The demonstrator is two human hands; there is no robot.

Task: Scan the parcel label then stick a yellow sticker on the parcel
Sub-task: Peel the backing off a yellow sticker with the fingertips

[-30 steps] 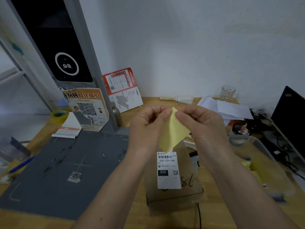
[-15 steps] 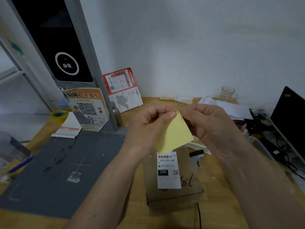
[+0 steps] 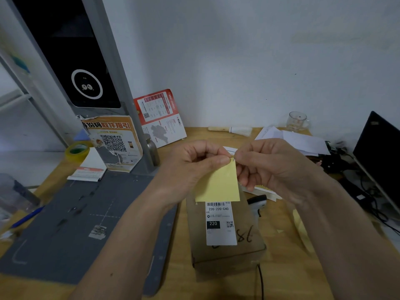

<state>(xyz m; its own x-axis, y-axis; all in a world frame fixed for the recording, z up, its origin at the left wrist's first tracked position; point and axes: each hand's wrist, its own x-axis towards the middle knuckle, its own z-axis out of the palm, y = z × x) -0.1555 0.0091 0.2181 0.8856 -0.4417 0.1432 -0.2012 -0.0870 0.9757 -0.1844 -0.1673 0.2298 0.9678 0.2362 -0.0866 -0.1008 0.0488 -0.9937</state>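
yellow sticker [image 3: 218, 184] pinched at its top corner by left hand [image 3: 190, 169] and right hand [image 3: 272, 167] fingers, above parcel [image 3: 225, 252]

A plain white wall [image 3: 249, 57] fills the upper right of the frame, dimly and evenly lit. Below it a wooden desk [image 3: 287, 267] runs across the bottom, with a grey mat [image 3: 65, 234] at lower left and a grey metal post [image 3: 112, 68] rising at upper left.
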